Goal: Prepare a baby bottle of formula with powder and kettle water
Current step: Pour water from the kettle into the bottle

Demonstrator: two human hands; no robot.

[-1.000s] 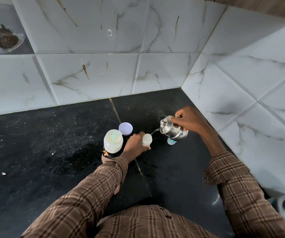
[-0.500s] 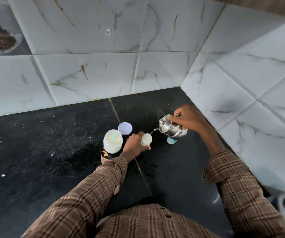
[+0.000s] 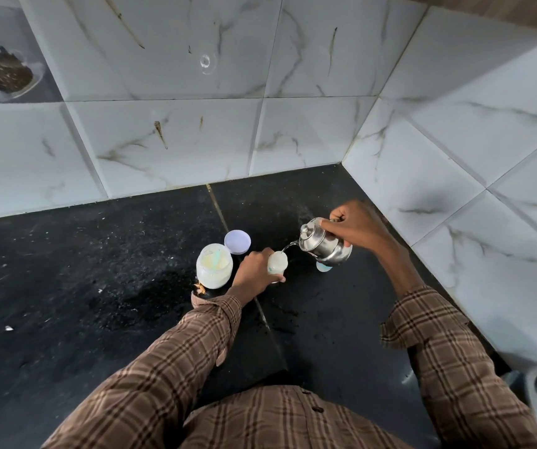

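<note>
We steady the bottle (image 3: pixel 277 262) on the counter (image 3: pixel 66 286) w/ left hand (image 3: pixel 254 273) wrapped round it; right hand (image 3: pixel 359 228) grips the tilted kettle (image 3: pixel 323 243) handle (prob. hot, heavy; bottle light, tippy).

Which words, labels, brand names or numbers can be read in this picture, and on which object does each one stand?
No text can be read.
Baby bottle: no readable marks; the left hand covers most of it.
Steel kettle: plain metal, no brand visible.
Powder jar: no label visible from above.
Lilac lid: blank.
Wall tile with a printed picture, top left: no lettering visible.
</note>
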